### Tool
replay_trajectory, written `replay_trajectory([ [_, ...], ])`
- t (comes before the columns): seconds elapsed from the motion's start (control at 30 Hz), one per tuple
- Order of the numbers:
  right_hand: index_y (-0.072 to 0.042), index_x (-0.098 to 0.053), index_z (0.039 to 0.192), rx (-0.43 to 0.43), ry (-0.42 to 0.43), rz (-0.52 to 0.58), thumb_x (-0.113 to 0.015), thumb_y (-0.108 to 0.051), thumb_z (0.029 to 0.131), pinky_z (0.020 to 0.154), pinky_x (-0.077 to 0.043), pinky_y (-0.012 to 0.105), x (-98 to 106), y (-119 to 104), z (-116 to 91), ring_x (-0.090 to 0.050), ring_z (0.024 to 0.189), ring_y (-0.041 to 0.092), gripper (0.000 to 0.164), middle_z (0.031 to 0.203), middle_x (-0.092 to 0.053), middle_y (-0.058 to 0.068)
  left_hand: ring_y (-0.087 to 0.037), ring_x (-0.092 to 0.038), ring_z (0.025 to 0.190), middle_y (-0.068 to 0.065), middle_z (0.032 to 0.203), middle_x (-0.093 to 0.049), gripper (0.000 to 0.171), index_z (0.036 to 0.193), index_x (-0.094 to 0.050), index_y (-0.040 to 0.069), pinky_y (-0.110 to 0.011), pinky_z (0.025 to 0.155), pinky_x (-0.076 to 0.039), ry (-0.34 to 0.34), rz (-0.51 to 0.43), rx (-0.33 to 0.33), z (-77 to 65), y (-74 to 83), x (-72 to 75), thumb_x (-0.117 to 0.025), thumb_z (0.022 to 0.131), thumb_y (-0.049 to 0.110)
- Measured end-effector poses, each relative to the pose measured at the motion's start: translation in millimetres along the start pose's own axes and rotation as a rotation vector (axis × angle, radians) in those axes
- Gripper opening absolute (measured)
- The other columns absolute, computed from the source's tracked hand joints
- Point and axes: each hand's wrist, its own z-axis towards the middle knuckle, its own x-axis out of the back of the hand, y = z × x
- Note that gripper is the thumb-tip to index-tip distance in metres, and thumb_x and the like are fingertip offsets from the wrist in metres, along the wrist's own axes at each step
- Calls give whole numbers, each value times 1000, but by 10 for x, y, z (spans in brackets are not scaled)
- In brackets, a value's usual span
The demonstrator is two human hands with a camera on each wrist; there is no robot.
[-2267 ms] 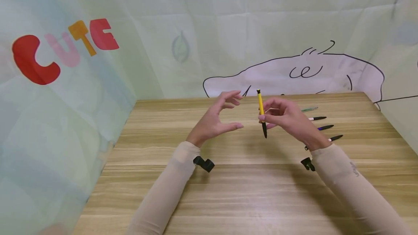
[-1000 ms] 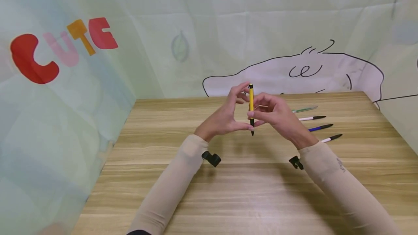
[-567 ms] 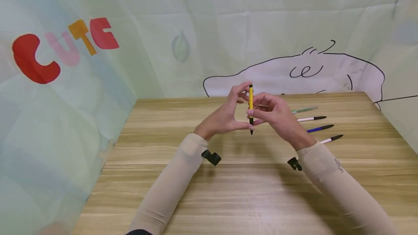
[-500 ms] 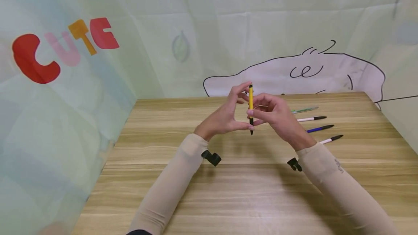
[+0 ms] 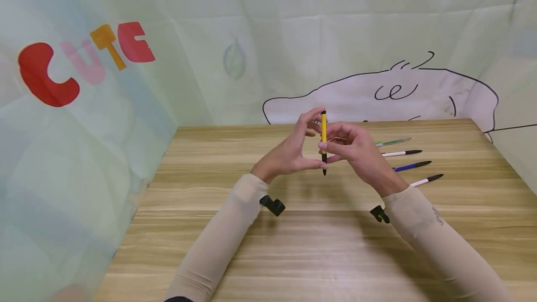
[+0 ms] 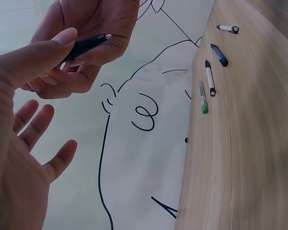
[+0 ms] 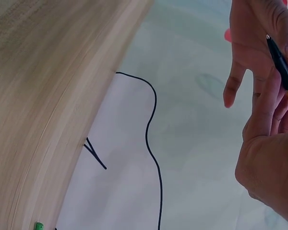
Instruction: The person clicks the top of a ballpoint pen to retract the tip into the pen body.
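Observation:
A yellow ballpoint pen with a black grip and black top stands nearly upright above the table. My right hand pinches its lower part between thumb and fingers. From the other side, my left hand spans the pen, its index fingertip at the top end and its thumb against the black grip. The other left fingers are spread apart. In the left wrist view a metal point shows at the pen's writing end. In the right wrist view, the black grip and some of the yellow barrel are visible.
Several pens lie in a row on the wooden table at the right: a green clear one, a white one, a blue one and another white one. My right hand and forearm partly cover them. A printed cloth hangs behind.
My right hand has moved left with the pen, which now stands straighter. My left hand has moved right to meet it. Over the last second both hands have stayed nearly still.

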Motion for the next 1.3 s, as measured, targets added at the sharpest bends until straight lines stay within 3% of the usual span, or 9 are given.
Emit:
replay_trajectory([
  [0.23, 2, -64, 110, -4, 6, 29, -78, -14, 90, 73, -63, 45, -2, 0, -7, -72, 91, 22, 29, 101, -69, 7, -21, -42, 130, -12, 150, -34, 119, 159, -6, 18, -36, 110, -42, 0, -38, 0, 0, -26, -30, -90, 76, 11],
  [0.53, -1, -67, 108, -4, 6, 35, -78, -12, 91, 72, -63, 44, -4, 21, -8, -72, 90, 21, 23, 100, -69, 6, -24, -41, 131, -11, 152, -33, 120, 158, -6, 15, -40, 111, -41, -1, -70, 41, -13, -11, -51, -91, 73, 5],
  [0.73, -4, -66, 110, -41, -25, 0, -77, -15, 92, 76, -63, 43, -11, 1, 0, -70, 92, 22, 24, 102, -68, 7, -24, -45, 130, -14, 149, -34, 120, 160, -5, 15, -44, 111, -42, 24, -51, 31, -36, -4, -16, -90, 76, 7],
  [1.0, 0, -62, 118, -93, -11, -71, -77, -26, 93, 79, -62, 41, -9, -29, 8, -68, 100, 24, 39, 107, -66, 8, -19, -47, 125, -7, 144, -37, 105, 160, -14, 19, -40, 109, -44, 62, -15, 12, -69, -16, 52, -85, 83, 14],
  [1.13, -6, -65, 115, -108, -22, -104, -76, -29, 93, 79, -62, 42, 15, -17, 3, -70, 100, 26, 34, 108, -67, 9, -20, -49, 123, -7, 144, -39, 101, 159, -17, 18, -42, 109, -44, 64, -27, 25, -101, -32, 77, -84, 84, 13],
  [1.3, -3, -64, 116, -116, -41, -124, -76, -28, 93, 80, -62, 43, 78, 20, -19, -70, 99, 26, 36, 108, -67, 12, -18, -49, 124, -7, 145, -43, 99, 160, -19, 22, -38, 108, -45, 73, -42, 52, -173, -40, 122, -83, 85, 14],
])
